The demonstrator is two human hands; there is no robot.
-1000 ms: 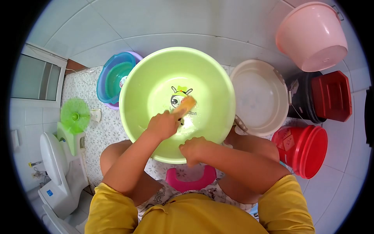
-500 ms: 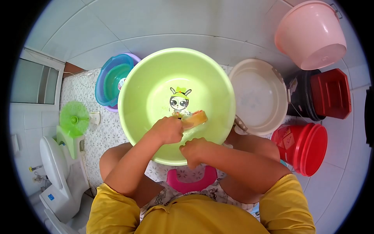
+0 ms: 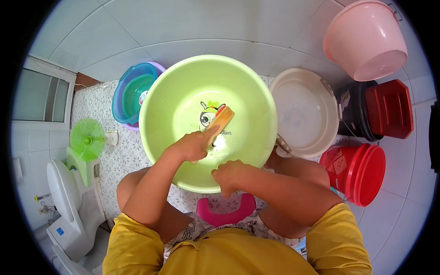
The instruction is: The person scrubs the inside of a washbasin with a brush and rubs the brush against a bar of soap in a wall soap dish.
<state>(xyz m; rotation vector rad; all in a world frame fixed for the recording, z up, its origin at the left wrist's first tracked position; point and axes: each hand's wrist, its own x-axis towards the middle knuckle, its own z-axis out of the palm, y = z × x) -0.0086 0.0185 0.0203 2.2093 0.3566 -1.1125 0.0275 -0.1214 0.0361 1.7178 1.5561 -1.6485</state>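
Observation:
A large light green basin (image 3: 183, 91) stands between my knees, with a cartoon animal picture (image 3: 206, 118) on its bottom. My left hand (image 3: 191, 146) is closed round the handle of an orange-yellow brush (image 3: 223, 117). The brush head points up and right and covers part of the picture. With closed fingers, my right hand (image 3: 227, 178) grips the basin's near rim. The brush's underside is mostly hidden.
A beige basin (image 3: 305, 114) sits to the right, beside a red bucket (image 3: 343, 172), a black bucket, a dark red container (image 3: 389, 109) and a pink bucket (image 3: 366, 41). Teal basins (image 3: 123, 94), a green fan (image 3: 87, 139) and a toilet (image 3: 64, 188) are left. A pink stool (image 3: 224, 217) is below.
From half a second ago, my left hand has moved the brush up and left, back over the cartoon picture. My right hand stays on the rim.

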